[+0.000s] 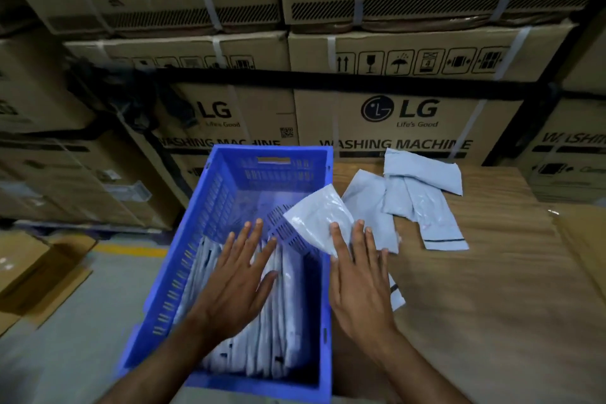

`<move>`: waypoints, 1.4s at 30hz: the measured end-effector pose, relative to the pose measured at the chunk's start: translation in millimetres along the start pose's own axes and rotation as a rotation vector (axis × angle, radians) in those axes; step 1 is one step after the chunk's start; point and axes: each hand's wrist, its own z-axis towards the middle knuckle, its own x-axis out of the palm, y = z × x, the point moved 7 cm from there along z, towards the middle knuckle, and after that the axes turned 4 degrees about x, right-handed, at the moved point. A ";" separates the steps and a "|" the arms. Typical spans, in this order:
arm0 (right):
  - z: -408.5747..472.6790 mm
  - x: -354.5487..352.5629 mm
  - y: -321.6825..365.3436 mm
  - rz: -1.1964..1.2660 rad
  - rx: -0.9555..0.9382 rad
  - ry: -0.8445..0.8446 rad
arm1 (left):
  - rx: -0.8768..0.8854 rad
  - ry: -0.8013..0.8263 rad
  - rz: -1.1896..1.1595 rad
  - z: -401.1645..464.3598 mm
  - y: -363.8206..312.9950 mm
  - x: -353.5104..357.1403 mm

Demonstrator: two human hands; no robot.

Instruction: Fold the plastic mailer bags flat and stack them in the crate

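Note:
A blue slatted crate (229,184) stands in front of me, and a row of several folded grey mailer bags (282,315) stands on edge inside it. My left hand (241,275) is spread flat with straight fingers over those bags. A folded grey mailer bag (314,213) lies tilted across the crate's right rim. My right hand (357,275) is flat, fingers straight, with its fingertips on that bag's lower edge. More loose grey mailers (419,197) lie on the brown cardboard surface (492,305) to the right of the crate.
Stacked washing-machine cartons (416,118) form a wall right behind the crate and surface. Flattened cardboard (36,275) lies on the grey floor at the left, by a yellow floor line (131,251).

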 end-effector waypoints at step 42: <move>-44.7 145.1 77.8 0.421 0.944 0.548 | -0.013 0.058 -0.294 -57.5 138.2 16.1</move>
